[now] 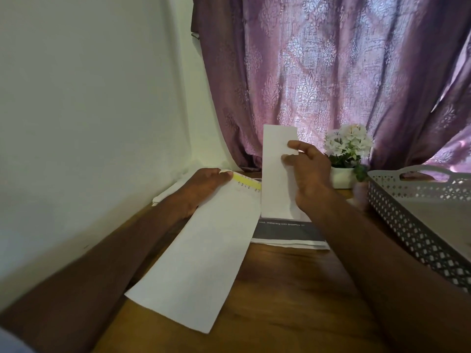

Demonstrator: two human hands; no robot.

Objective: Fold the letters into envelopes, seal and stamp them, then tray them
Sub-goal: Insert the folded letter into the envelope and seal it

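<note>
A long white envelope point(204, 253) lies slanted on the wooden table, its far end with a yellow strip point(248, 182). My left hand point(201, 189) grips that far end at its left edge. My right hand point(305, 174) holds a folded white letter point(276, 171) upright just right of the envelope, thumb and fingers pinching its right edge. Under the letter lies a stack of printed sheets point(288, 233) with a dark grey band. A grey perforated tray point(397, 207) stands at the right.
A small white pot of white flowers point(346, 154) stands behind my right hand, close to the tray. A purple curtain point(331, 72) hangs at the back and a white wall point(89, 98) runs along the left. Bare wood point(293, 301) shows in front.
</note>
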